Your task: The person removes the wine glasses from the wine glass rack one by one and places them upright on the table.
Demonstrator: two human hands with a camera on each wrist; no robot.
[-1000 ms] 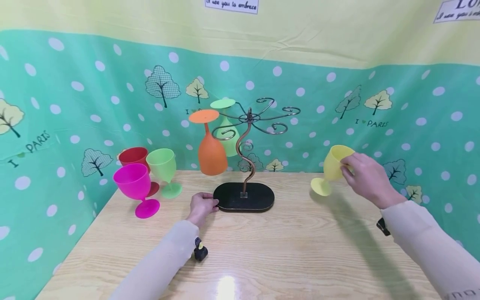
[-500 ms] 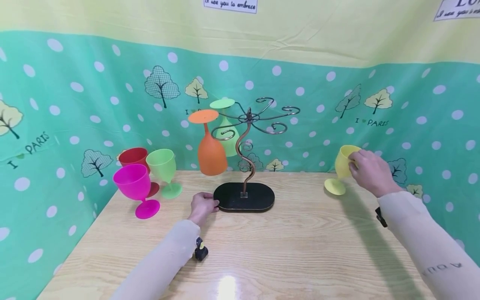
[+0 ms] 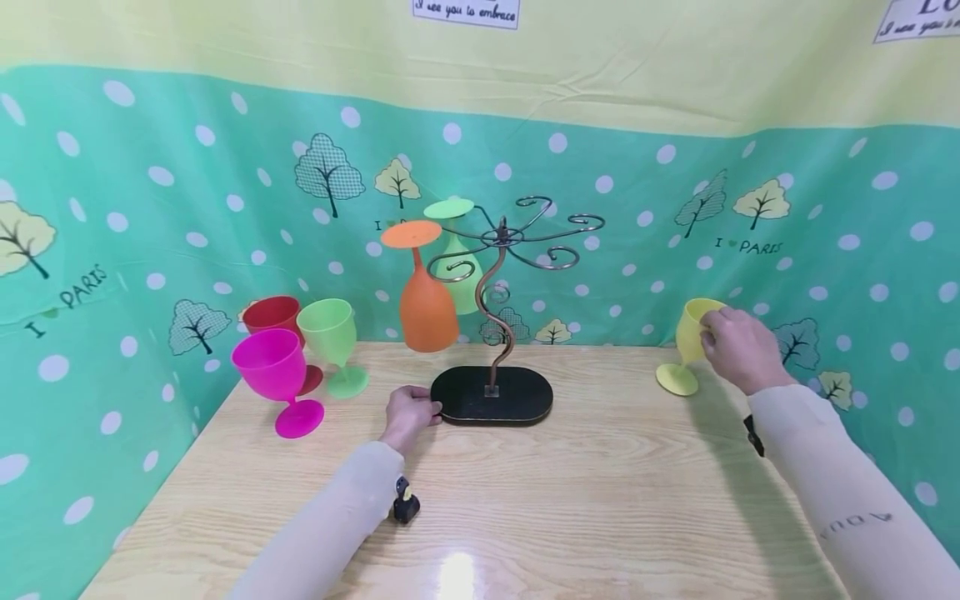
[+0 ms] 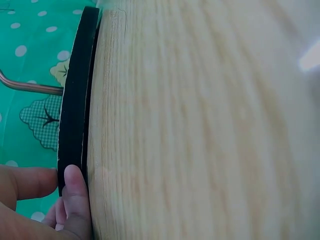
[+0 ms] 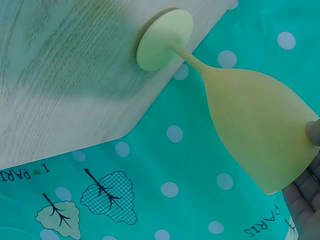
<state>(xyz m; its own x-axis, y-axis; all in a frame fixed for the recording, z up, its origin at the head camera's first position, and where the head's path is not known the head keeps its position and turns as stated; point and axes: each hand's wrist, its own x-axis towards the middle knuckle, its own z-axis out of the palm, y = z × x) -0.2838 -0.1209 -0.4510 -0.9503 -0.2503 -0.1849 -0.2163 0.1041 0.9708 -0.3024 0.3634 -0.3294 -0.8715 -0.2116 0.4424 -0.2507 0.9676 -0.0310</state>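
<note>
A yellow goblet (image 3: 692, 337) stands upright, or nearly so, at the right of the table, its foot at the tabletop. My right hand (image 3: 742, 346) pinches its rim from the right; the right wrist view shows the thumb on the outside of the yellow bowl (image 5: 260, 125). At the middle, my left hand (image 3: 410, 414) grips the left end of the black oval base (image 3: 517, 408) of a metal glass rack (image 3: 504, 237). In the left wrist view thumb and fingers pinch the base's edge (image 4: 77, 110). An orange goblet (image 3: 429, 312) and a green goblet (image 3: 463, 279) hang upside down from the rack's left hooks.
Upright at the left of the table (image 3: 585, 500) stand a magenta goblet (image 3: 272, 367), a red goblet (image 3: 273, 312) and a light green goblet (image 3: 330, 329), close together. Several bare curled hooks reach out to the rack's right. A patterned cloth (image 3: 615, 208) hangs behind and at both sides.
My right hand has moved the yellow goblet to the right and lowered it, and the goblet has gone from tilted to about upright. The left hand keeps its place on the base.
</note>
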